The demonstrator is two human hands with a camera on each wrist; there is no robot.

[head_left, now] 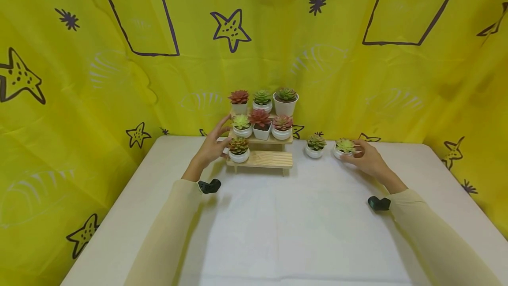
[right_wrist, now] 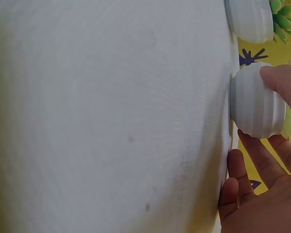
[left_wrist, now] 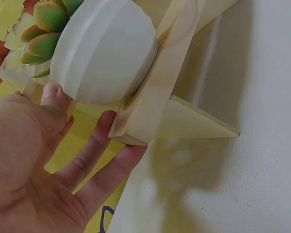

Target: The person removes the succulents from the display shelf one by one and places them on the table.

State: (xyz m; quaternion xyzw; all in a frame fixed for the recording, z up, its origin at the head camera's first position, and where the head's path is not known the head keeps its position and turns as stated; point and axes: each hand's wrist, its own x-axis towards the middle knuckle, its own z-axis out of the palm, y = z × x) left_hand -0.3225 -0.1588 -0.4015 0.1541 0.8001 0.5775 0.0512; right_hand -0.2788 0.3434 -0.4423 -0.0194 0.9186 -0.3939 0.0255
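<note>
A stepped wooden stand (head_left: 274, 159) holds several potted succulents in white pots on three levels. Beside its left end is my left hand (head_left: 211, 148). In the left wrist view, its fingertips touch the end of a wooden shelf (left_wrist: 150, 107), with the thumb close to the white pot of a green and orange succulent (left_wrist: 48, 43). On the table at the right, my right hand (head_left: 370, 160) pinches the round white pot of a pale green succulent (head_left: 344, 146). In the right wrist view, the thumb lies on that pot (right_wrist: 254, 104) and fingers meet its other side.
Between the stand and my right hand, another green succulent (head_left: 315, 145) in a round white pot stands on the white table (head_left: 309, 228). A yellow curtain (head_left: 274, 8) with dark star drawings hangs behind the table's back edge.
</note>
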